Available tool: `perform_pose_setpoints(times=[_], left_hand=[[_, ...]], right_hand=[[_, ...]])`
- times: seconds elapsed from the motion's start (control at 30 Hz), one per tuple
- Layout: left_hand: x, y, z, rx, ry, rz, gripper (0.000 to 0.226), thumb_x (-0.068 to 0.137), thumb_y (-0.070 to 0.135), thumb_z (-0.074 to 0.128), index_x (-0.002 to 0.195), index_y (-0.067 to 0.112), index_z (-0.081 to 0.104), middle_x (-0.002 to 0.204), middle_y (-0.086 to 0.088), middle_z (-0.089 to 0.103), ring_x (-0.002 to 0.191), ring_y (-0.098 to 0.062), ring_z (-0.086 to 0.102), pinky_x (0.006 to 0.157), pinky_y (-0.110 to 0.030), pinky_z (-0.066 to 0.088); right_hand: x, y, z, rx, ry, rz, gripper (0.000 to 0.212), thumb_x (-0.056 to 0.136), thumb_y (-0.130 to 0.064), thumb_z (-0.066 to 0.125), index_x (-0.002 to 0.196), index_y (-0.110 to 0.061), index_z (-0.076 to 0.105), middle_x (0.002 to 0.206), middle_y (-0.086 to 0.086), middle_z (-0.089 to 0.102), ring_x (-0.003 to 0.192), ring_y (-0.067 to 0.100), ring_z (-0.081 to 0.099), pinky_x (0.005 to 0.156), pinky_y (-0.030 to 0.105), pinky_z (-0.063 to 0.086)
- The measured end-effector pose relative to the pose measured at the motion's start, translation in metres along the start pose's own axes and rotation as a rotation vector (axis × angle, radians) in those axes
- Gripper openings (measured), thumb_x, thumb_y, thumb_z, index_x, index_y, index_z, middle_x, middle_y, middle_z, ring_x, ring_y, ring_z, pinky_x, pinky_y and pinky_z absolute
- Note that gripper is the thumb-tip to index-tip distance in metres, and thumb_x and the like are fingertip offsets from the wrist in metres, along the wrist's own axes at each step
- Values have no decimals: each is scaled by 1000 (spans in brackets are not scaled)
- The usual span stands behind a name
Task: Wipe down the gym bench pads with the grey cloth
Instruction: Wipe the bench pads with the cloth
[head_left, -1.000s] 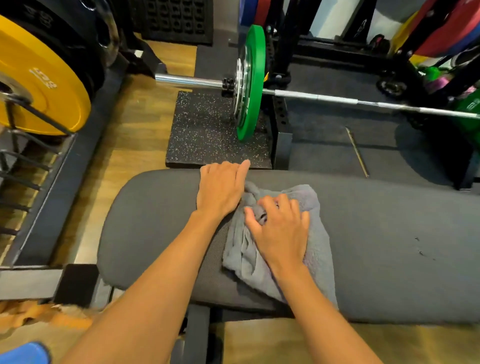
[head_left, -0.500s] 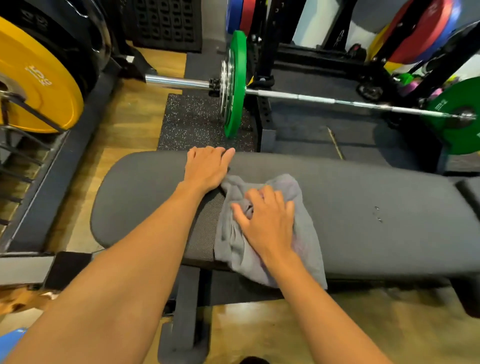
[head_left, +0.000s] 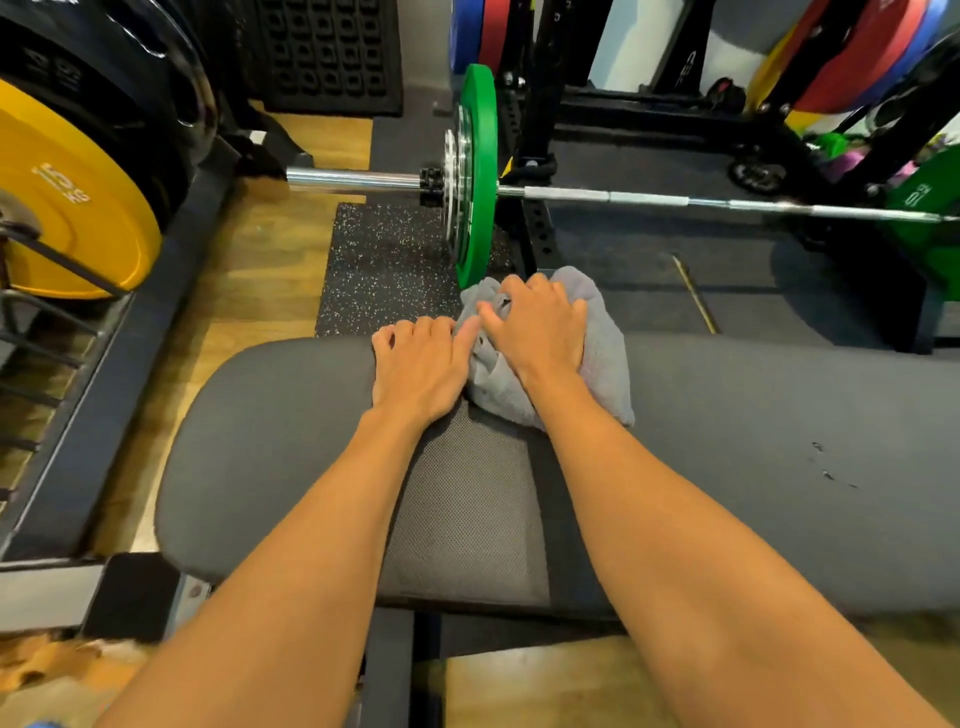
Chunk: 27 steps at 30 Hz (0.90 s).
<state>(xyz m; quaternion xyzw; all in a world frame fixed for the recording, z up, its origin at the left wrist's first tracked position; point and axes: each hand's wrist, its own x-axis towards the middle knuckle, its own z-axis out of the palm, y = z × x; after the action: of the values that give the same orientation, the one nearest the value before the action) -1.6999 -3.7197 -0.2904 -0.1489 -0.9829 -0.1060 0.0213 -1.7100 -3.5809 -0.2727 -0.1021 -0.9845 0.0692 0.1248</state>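
Note:
The dark grey bench pad runs across the lower half of the view, with a mesh-textured band in its middle. The grey cloth lies bunched over the pad's far edge. My right hand presses down on the cloth, fingers curled into its folds. My left hand rests flat on the pad just left of the cloth, fingers together, its fingertips at the far edge, holding nothing.
A barbell with a green plate lies on the floor just beyond the bench, over a speckled rubber mat. A yellow plate sits in a rack at left. Rack uprights and coloured plates stand behind.
My right hand has pushed the cloth from the middle of the pad out over its far edge. My left hand has stayed on the pad beside it.

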Motion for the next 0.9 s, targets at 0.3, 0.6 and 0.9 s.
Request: perform_pose_setpoints(times=[0.3,0.6,0.9], left_hand=[[-11,33,-12,-115,-48,-15,55,98,53,25,119,13,57,123,-15,61,120,-37,49,113,-56,18],[7,64,5,-421,157,37,42,102,35,25,62,25,35,68,2,56,75,-26,54,76,-35,29],[4,57,5,-373,131,100,42,103,32,24,98,11,60,97,-9,69,94,-31,59,90,-38,31]], right_hand=[[-192,43,-56,44,85,-11,27,85,-54,52,84,-28,57,90,-1,58,85,24,52,67,38,32],[-106,57,-23,19,185,65,26,82,-50,61,81,-24,62,83,2,60,78,26,54,64,35,30],[-29,54,-16,46,63,24,36,91,-52,48,108,-24,60,110,5,60,105,27,52,81,43,36]])
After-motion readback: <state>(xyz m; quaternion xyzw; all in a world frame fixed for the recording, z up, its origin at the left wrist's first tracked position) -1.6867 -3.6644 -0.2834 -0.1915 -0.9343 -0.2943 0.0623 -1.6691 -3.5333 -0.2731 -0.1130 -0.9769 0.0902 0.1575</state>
